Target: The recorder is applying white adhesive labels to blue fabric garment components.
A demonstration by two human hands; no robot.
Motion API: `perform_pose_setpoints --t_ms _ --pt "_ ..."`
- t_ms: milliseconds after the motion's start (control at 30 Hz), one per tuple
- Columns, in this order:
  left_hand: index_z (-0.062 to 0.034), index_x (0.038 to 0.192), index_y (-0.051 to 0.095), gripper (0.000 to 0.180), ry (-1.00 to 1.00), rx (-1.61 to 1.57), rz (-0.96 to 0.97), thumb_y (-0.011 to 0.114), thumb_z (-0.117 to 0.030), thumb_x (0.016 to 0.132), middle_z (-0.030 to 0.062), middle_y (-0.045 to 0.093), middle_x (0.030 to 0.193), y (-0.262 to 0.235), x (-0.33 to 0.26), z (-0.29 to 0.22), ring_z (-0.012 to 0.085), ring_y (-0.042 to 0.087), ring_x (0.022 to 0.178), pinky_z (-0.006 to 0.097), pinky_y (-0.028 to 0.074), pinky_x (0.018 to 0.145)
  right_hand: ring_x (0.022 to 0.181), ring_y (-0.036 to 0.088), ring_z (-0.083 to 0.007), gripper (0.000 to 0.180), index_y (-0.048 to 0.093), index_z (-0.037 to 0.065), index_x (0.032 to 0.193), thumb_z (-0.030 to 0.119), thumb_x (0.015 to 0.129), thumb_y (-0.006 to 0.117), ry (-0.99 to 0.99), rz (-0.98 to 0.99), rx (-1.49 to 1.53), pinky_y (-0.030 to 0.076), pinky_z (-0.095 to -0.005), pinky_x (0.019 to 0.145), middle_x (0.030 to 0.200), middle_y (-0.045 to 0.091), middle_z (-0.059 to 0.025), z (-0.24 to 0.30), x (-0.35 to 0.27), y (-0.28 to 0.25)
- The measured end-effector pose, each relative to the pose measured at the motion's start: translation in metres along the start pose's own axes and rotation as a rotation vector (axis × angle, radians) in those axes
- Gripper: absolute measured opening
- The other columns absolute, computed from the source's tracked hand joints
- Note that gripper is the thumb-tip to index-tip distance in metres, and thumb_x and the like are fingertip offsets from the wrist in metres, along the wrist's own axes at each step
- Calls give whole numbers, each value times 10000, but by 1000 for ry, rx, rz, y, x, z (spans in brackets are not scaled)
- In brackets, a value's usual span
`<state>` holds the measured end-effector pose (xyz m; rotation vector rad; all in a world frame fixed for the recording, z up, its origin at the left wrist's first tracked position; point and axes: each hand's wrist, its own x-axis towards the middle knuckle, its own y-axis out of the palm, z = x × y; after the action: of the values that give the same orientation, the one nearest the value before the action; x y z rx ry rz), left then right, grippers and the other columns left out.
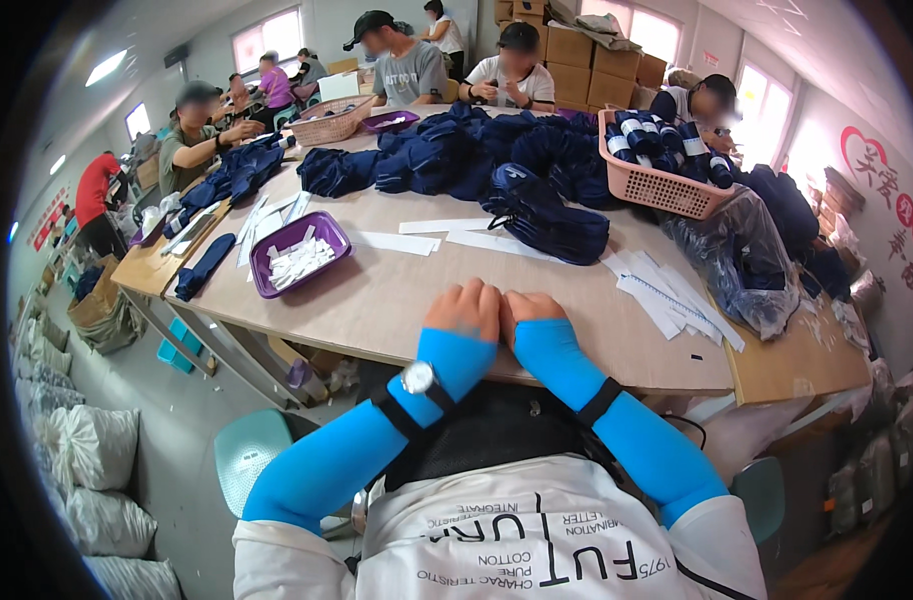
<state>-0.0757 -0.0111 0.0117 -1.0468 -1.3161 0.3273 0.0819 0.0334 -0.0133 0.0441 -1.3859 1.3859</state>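
Observation:
My left hand (464, 308) and my right hand (533, 307) meet side by side over the near edge of the table (577, 330). The fingers of both are curled in, and whatever they may hold is hidden. Beyond them lies a bundle of navy socks (552, 225). White paper strips (502, 243) are spread just past my hands. To the left a purple basket (344, 243) contains many small white pieces (302, 262). More paper strips (667, 295) lie to the right.
Across the table runs a long heap of navy fabric (437, 150). A pink basket (667, 190) of rolled navy socks stands at the right, beside a clear plastic bag (742, 265). Several people work around the table. A green stool (247, 455) is at my left.

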Motion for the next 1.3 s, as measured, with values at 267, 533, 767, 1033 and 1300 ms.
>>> perform_pose_setpoints --t_ms 267,533,767,1033,1300 --pt "114 1104 614 445 124 -134 -30 725 -57 708 242 619 1060 5 -22 -12 373 594 977 458 472 897 717 698 -402 180 616 63 1040 241 1038 589 216 8 -108 539 -515 639 751 705 -186 10 -4 -2" --pt "26 1072 617 420 159 -124 215 833 -214 803 183 675 1000 19 -10 9 364 654 968 455 505 900 718 703 -420 223 601 88 1136 297 1068 561 284 -71 27 530 -515 626 782 721 -196 8 -7 -7" --pt "13 1060 586 458 199 -206 266 864 -236 794 201 692 990 -10 -9 -5 413 676 927 485 548 843 725 725 -354 237 583 47 1122 280 1082 564 252 -107 369 534 -413 641 754 696 -176 17 -20 -32" --pt "-26 1145 597 451 134 -477 156 847 -98 776 209 692 990 -53 -2 -29 438 679 925 487 559 789 850 659 -232 347 610 3 1173 288 1010 722 67 -3 745 526 -333 733 1085 619 -130 16 -39 -89" --pt "-23 1173 593 473 56 -703 145 812 -28 754 205 695 988 -88 -5 -41 445 683 930 468 566 789 830 629 -281 399 665 0 1116 172 832 887 11 124 498 540 -359 733 977 614 -125 47 -28 -131"
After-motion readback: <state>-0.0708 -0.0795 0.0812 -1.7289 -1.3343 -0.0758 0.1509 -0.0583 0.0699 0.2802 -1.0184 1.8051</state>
